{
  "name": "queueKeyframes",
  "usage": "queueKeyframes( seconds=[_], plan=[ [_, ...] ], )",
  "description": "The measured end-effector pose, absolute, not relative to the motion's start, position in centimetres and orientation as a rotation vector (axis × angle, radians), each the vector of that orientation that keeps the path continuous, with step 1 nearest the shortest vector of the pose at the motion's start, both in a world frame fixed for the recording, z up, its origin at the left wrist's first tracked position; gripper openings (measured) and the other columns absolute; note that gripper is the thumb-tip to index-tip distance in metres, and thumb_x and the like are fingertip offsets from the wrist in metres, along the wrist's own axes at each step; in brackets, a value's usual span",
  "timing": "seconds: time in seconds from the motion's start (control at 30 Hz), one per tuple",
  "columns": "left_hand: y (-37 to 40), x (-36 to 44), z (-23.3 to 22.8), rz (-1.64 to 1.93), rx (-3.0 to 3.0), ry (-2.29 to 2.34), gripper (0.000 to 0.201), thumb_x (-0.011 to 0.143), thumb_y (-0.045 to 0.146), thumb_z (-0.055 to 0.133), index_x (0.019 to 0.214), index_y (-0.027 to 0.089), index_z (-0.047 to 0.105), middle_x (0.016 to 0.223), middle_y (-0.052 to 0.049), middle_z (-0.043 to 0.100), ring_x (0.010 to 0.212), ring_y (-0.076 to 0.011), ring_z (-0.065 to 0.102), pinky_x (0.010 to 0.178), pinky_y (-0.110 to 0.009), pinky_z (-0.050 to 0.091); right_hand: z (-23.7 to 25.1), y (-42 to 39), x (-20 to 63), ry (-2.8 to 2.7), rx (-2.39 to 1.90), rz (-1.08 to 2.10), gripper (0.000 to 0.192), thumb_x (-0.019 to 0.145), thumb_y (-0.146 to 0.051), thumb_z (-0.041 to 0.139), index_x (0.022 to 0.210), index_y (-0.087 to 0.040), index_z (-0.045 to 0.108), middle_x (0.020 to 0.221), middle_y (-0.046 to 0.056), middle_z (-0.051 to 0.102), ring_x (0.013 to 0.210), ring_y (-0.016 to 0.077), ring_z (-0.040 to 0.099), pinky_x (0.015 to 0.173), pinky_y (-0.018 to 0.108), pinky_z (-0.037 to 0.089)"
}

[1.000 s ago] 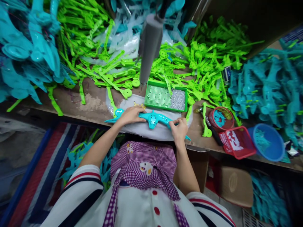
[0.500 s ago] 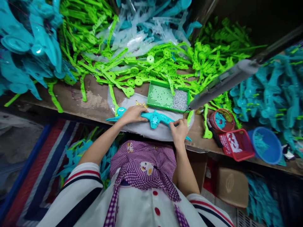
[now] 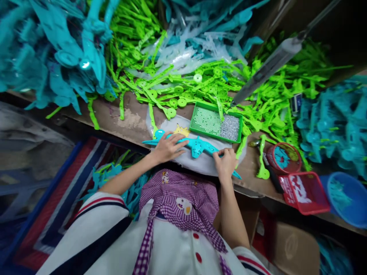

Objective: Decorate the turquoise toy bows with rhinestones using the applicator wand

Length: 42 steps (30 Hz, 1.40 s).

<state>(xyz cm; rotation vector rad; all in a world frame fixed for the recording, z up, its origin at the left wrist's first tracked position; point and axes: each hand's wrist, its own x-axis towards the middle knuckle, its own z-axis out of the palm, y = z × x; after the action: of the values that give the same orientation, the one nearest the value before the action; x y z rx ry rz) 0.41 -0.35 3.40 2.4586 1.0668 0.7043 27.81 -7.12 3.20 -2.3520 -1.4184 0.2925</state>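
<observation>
A turquoise plastic toy part, long like a pair of wings with a raised holed middle, lies on a pale cloth at the table's front edge. My left hand rests across its left arm with the fingers stretched and apart. Thumb and fingers of my right hand are closed on its right arm, whose tip pokes out below. Just behind the part stands a green tray with a perforated floor and many small silver pieces, likely screws, at its right end.
Lime-green plastic parts heap behind the tray. Turquoise parts pile at left and right. A grey hanging tool slants down near the tray. To the right are a red round basket, red square basket and blue bowl.
My left hand's fingers have loosened and spread over the toy part. My right hand still pinches its right arm. The view has shifted, and the hanging tool stands higher.
</observation>
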Motion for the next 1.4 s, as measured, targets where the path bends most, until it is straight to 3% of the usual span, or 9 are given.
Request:
queueKeyframes(
  seconds=[0.2, 0.4, 0.57, 0.63, 0.73, 0.8, 0.9, 1.03, 1.4],
  plan=[
    [-3.3, -5.2, 1.7, 1.217, 1.513, 2.006, 0.038, 0.096, 0.042, 0.057, 0.124, 0.018, 0.069, 0.117, -0.014, 0.068, 0.105, -0.0250, 0.066, 0.098, -0.038, 0.050, 2.1, -7.6, 27.7, -1.476, -2.340, 0.142, 0.021, 0.080, -0.037, 0.048, 0.079, -0.019, 0.060, 0.102, 0.013, 0.061, 0.098, 0.0286, 0.051, 0.088, 0.045, 0.034],
    [1.8, -5.7, 0.8, 1.018, 1.254, 1.954, 0.032, 0.090, 0.035, 0.068, 0.117, 0.017, 0.073, 0.080, -0.006, 0.073, 0.090, -0.0262, 0.069, 0.086, -0.034, 0.049, 1.5, -7.3, 28.9, -1.467, -2.180, 0.160, 0.025, 0.080, -0.045, 0.050, 0.074, -0.021, 0.056, 0.095, 0.011, 0.059, 0.095, 0.0275, 0.053, 0.091, 0.047, 0.040],
    [0.9, -5.3, 0.9, 1.328, 0.781, 1.717, 0.030, 0.081, 0.025, 0.074, 0.110, 0.015, 0.072, 0.061, 0.004, 0.061, 0.057, -0.0130, 0.057, 0.061, -0.024, 0.043, 3.2, -10.5, 26.6, -1.253, -1.842, 0.113, 0.031, 0.080, -0.051, 0.061, 0.082, -0.020, 0.058, 0.097, 0.010, 0.056, 0.103, 0.0271, 0.054, 0.097, 0.048, 0.044],
    [-0.3, -5.2, 1.0, 1.453, 0.534, 1.575, 0.029, 0.076, 0.017, 0.075, 0.104, 0.017, 0.071, 0.063, 0.006, 0.061, 0.055, -0.0104, 0.056, 0.058, -0.022, 0.043, 4.1, -12.5, 23.3, -1.232, -1.728, 0.374, 0.030, 0.081, -0.051, 0.065, 0.082, -0.021, 0.060, 0.091, 0.007, 0.059, 0.096, 0.0246, 0.057, 0.094, 0.047, 0.046],
    [-1.8, -5.2, 1.8, 1.527, 0.298, 1.383, 0.030, 0.069, 0.010, 0.075, 0.097, 0.018, 0.068, 0.080, 0.001, 0.071, 0.069, -0.0117, 0.065, 0.065, -0.022, 0.049, 4.6, -13.4, 17.1, -0.997, -1.440, 1.470, 0.039, 0.081, -0.054, 0.070, 0.103, -0.023, 0.066, 0.104, 0.009, 0.069, 0.092, 0.0219, 0.066, 0.083, 0.039, 0.054],
    [-2.5, -5.3, 2.6, 1.507, 0.227, 1.294, 0.032, 0.068, 0.010, 0.074, 0.098, 0.019, 0.066, 0.087, -0.001, 0.074, 0.074, -0.0135, 0.068, 0.070, -0.024, 0.052, 4.2, -11.9, 13.7, -0.653, -1.245, 1.806, 0.049, 0.076, -0.059, 0.074, 0.109, -0.023, 0.067, 0.110, 0.008, 0.072, 0.091, 0.0202, 0.069, 0.079, 0.035, 0.057],
    [-3.1, -5.3, 3.9, 1.453, 0.152, 1.200, 0.032, 0.068, 0.010, 0.072, 0.097, 0.019, 0.064, 0.083, -0.001, 0.075, 0.072, -0.0132, 0.069, 0.070, -0.024, 0.053, 3.4, -8.5, 11.1, -0.366, -1.094, 1.937, 0.046, 0.072, -0.055, 0.081, 0.099, -0.020, 0.069, 0.100, 0.005, 0.075, 0.088, 0.0174, 0.072, 0.075, 0.027, 0.059],
    [-3.1, -5.1, 4.9, 1.390, 0.037, 1.114, 0.029, 0.067, 0.008, 0.067, 0.094, 0.017, 0.065, 0.076, 0.001, 0.074, 0.067, -0.0104, 0.067, 0.065, -0.019, 0.052, 3.6, -5.6, 10.4, -0.171, -1.174, 2.022, 0.024, 0.082, -0.041, 0.075, 0.084, -0.018, 0.067, 0.072, 0.002, 0.073, 0.067, 0.0149, 0.072, 0.063, 0.024, 0.060],
    [-1.6, -5.7, 4.7, 1.377, 0.170, 1.092, 0.039, 0.064, 0.009, 0.067, 0.101, 0.021, 0.061, 0.085, 0.001, 0.075, 0.077, -0.0140, 0.070, 0.077, -0.025, 0.054, 4.3, -2.7, 10.2, -0.240, -1.193, 2.260, 0.025, 0.096, -0.031, 0.050, 0.094, -0.013, 0.068, 0.073, 0.007, 0.076, 0.059, 0.0157, 0.071, 0.054, 0.023, 0.060]
  ],
)
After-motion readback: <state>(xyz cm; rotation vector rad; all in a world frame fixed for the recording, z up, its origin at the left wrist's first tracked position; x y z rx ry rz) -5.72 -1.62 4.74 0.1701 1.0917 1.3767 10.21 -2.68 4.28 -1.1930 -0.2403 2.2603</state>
